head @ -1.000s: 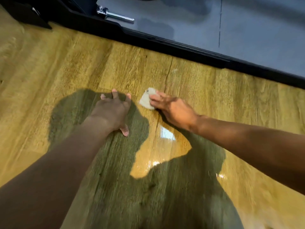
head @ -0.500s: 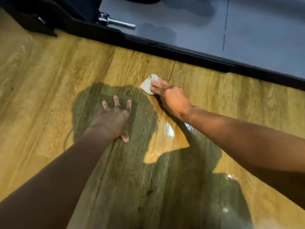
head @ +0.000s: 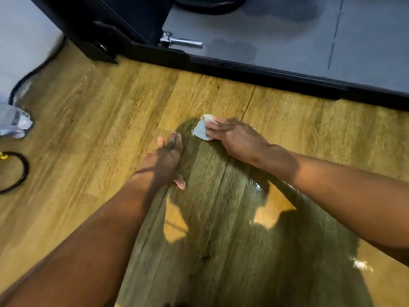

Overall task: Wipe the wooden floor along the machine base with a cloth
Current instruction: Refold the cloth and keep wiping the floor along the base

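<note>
Closest to the person, at the bottom edge: two bare forearms reaching forward over a glossy yellow-brown wooden plank floor. A broad dark shadow of the person falls across the boards, with bright glare patches between the arms.

Item, left hand: palm down on the floor, fingers straight and close together, thumb spread to the side. It holds nothing.

Item, right hand: just beyond and to the right of the left hand, apart from it. The fingers are stretched out flat on top of the cloth, pressing it to the boards. Motion blur hides whether the thumb tucks under the edge.

Item, small pale grey-white folded cloth: on the floor under the right fingertips, its far corner sticking out past them, at the tip of the shadow. It is near the machine base but not touching it, with a strip of bare floor between.

Off to the left, well apart from the hands: looped black cable on the floor. Beyond it, crumpled clear plastic.

Farther back: long black machine base edge, running at a slant across the floor from upper left to right. Behind it, flat grey deck surface. On the deck near the black upright, short chrome metal lever, lying flat.
</note>
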`<state>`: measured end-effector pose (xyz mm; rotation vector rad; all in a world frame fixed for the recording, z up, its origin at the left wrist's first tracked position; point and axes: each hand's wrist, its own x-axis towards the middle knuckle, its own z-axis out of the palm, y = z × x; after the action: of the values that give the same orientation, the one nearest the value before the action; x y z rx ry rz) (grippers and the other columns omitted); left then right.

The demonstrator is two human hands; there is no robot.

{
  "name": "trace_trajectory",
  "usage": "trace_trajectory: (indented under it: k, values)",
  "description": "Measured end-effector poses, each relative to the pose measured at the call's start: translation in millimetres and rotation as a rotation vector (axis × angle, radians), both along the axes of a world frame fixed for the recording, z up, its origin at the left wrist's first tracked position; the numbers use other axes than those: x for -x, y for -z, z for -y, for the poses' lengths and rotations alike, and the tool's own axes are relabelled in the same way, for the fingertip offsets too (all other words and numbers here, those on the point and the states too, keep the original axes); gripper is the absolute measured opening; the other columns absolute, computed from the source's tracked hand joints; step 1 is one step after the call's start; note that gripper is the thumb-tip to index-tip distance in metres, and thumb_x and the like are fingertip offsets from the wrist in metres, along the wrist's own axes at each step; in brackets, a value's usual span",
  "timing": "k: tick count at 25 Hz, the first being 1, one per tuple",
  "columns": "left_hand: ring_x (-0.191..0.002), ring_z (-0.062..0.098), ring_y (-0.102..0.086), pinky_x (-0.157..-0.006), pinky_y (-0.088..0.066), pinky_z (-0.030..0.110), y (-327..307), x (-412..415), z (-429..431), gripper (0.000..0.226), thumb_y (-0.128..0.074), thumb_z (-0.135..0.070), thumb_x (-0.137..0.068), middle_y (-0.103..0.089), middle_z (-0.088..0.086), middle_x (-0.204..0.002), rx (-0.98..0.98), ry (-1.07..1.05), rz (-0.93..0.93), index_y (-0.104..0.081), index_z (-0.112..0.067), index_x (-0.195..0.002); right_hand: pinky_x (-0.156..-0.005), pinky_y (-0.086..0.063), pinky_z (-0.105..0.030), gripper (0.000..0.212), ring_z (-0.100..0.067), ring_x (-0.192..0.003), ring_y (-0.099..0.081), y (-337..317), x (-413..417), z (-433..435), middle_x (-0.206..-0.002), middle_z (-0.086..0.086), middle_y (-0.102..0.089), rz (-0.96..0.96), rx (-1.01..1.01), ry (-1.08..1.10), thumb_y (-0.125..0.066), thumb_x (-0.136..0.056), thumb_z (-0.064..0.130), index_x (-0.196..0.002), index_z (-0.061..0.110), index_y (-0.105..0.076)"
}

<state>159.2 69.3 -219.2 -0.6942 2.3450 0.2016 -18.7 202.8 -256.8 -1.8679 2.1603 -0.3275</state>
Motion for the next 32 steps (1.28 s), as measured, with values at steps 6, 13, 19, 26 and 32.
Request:
trace_trajectory:
  k: [6, 13, 19, 26, 32]
  values:
    - [-0.145, 0.032, 0.006, -0.112, -0.024, 0.052, -7, 2, -2, 0.140, -0.090, -0.036, -0.055, 0.020, -0.003, -0.157, -0.033, -0.060, -0.017, 0.009, -0.014, -0.151, -0.113, -0.027, -0.043, 0.047, -0.022, -0.140, -0.029, -12, 27, 8, -0.152, -0.002, -0.034, 0.046, -0.012, 0.315, -0.037, -0.096, 0.000, -0.137, 0.020, -0.045]
    - [-0.145, 0.035, 0.003, -0.114, -0.022, 0.048, -9, 1, -4, 0.140, -0.091, -0.035, -0.052, 0.014, 0.002, -0.159, -0.022, -0.048, -0.053, 0.005, -0.010, -0.152, -0.105, -0.042, -0.041, 0.047, -0.019, -0.139, -0.032, -11, -70, -73, -0.148, 0.005, -0.039, 0.076, 0.018, -0.238, -0.054, -0.091, -0.001, -0.134, 0.019, -0.053]
    - [-0.146, 0.028, 0.002, -0.116, -0.014, 0.047, -7, -26, -1, 0.122, -0.082, -0.048, -0.064, 0.006, 0.002, -0.160, -0.063, -0.057, -0.192, -0.005, -0.017, -0.153, -0.109, -0.032, -0.039, 0.039, -0.018, -0.141, -0.025, -20, -101, -76, -0.151, 0.005, -0.034, 0.043, 0.045, 0.179, -0.040, -0.100, 0.013, -0.137, 0.023, -0.048]
    - [-0.146, 0.030, -0.003, -0.114, -0.022, 0.049, -3, -52, 48, 0.126, -0.088, -0.043, -0.058, 0.002, 0.014, -0.159, -0.056, -0.081, -0.148, -0.006, -0.029, -0.152, -0.115, -0.026, -0.030, 0.058, -0.008, -0.142, -0.016, -13, -153, -112, -0.154, 0.012, -0.020, 0.057, -0.002, -0.159, -0.050, -0.092, 0.002, -0.145, 0.024, -0.036]
    - [-0.144, 0.035, -0.010, -0.114, -0.024, 0.042, -4, -52, 59, 0.126, -0.087, -0.042, -0.059, 0.004, 0.016, -0.158, -0.052, 0.022, -0.097, -0.003, -0.031, -0.152, -0.100, -0.042, -0.023, 0.043, -0.020, -0.128, -0.048, -10, -179, -86, -0.145, 0.000, -0.043, 0.086, 0.009, 0.144, -0.046, -0.097, 0.010, -0.139, 0.022, -0.044]
